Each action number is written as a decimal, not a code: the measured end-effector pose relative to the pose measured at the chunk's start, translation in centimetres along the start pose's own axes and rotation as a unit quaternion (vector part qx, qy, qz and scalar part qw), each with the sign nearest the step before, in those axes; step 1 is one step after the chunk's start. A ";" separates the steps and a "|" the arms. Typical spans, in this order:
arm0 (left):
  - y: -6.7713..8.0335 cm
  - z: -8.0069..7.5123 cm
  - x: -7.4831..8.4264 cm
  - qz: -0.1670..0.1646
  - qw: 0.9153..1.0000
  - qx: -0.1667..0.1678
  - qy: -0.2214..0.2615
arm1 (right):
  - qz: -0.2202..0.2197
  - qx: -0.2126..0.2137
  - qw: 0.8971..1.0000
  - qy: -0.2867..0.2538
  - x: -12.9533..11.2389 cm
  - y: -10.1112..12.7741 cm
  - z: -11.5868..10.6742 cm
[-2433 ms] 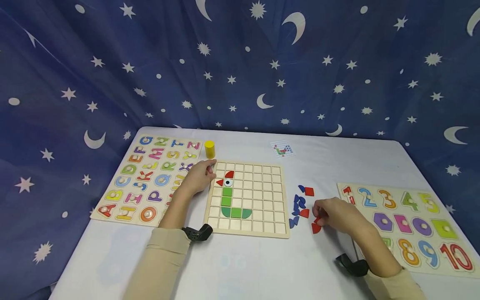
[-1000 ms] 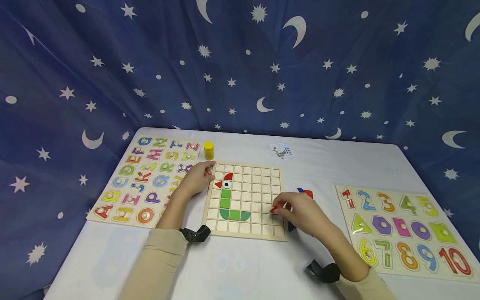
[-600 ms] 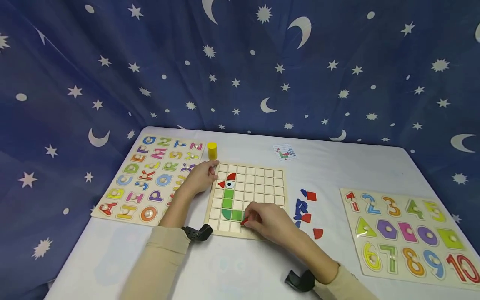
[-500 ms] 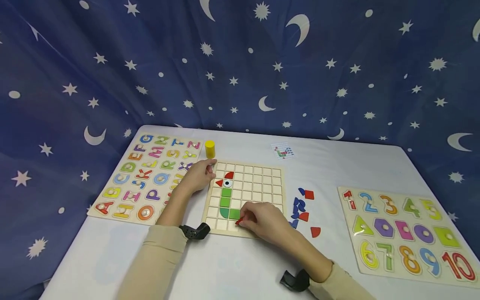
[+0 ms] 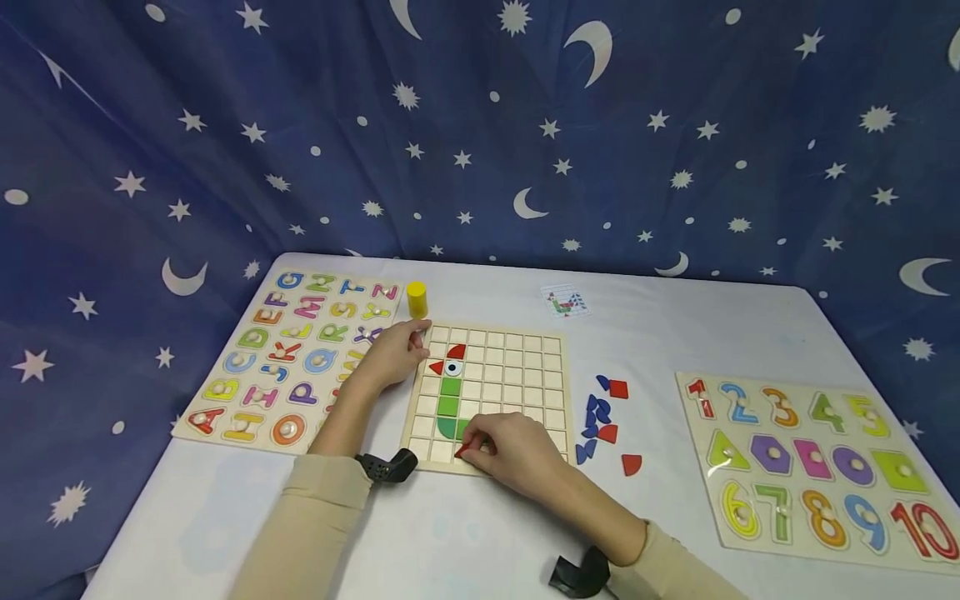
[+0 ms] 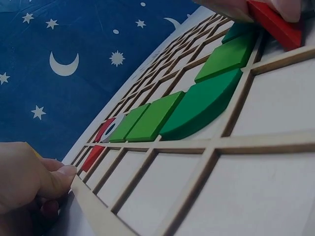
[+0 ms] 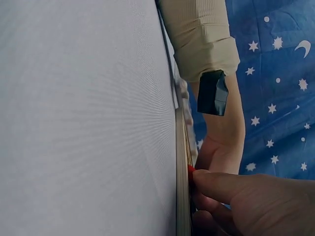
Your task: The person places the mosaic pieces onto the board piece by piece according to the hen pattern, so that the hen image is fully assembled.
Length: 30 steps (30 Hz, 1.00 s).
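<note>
A wooden grid board point(image 5: 525, 375) lies mid-table, bearing a bird-like figure: a green square point(image 5: 450, 387), other green pieces, red pieces and a white eye tile point(image 5: 453, 367). At its far left corner my left hand point(image 5: 392, 354) holds the frame between thumb and index finger; in the left wrist view that hand point(image 6: 34, 177) shows at the corner. My right hand point(image 5: 517, 450) pinches a red triangle piece point(image 5: 461, 452) over the near rows, just below the green base. The left wrist view has this red triangle piece point(image 6: 278, 24) tilted over a cell, beside the green pieces.
Right of the board lie several loose blue pieces point(image 5: 592, 408), a red square point(image 5: 618, 389) and red quarter-circles point(image 5: 632, 464). A picture card point(image 5: 566, 301) and yellow cylinder point(image 5: 417, 300) stand behind. Alphabet point(image 5: 258, 362) and number point(image 5: 817, 500) puzzle boards flank the sides.
My right hand has picked up the red triangle from the loose pieces, carried it left over the board and shifted it slightly further left and nearer. The left hand stays at the corner.
</note>
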<state>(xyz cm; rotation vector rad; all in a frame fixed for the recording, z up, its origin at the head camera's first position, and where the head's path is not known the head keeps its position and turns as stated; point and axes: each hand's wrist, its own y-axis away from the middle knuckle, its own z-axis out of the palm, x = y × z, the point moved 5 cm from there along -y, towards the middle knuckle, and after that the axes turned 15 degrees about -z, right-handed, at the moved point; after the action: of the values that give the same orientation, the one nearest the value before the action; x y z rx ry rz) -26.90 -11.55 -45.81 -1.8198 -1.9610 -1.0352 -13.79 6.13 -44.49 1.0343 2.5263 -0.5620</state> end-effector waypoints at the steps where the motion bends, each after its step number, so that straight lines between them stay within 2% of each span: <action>1: 0.0 0.0 0.0 0.000 1.000 0.002 0.000 | -0.001 0.000 1.000 0.003 0.0 0.0 0.0; 8: -0.1 -0.1 0.2 0.003 1.000 0.006 -0.006 | -0.011 0.001 1.000 0.023 -0.3 0.1 0.0; 16: -0.1 -0.1 0.3 0.001 1.000 0.005 -0.008 | -0.025 0.010 0.996 0.084 -0.8 0.4 -0.4; 22: -0.1 -0.1 0.2 0.006 1.000 0.008 -0.011 | -0.024 0.008 0.994 0.109 -0.8 0.4 -0.4; 30: 0.0 -0.1 0.0 0.006 1.000 0.007 -0.007 | -0.051 0.001 0.989 0.139 -1.4 0.4 -0.3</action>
<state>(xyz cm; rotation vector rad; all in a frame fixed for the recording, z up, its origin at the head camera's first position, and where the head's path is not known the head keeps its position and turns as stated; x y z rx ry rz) -26.95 -11.61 -45.75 -1.8345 -1.9580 -1.0035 -12.66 5.70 -43.73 1.0516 2.8360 -0.4769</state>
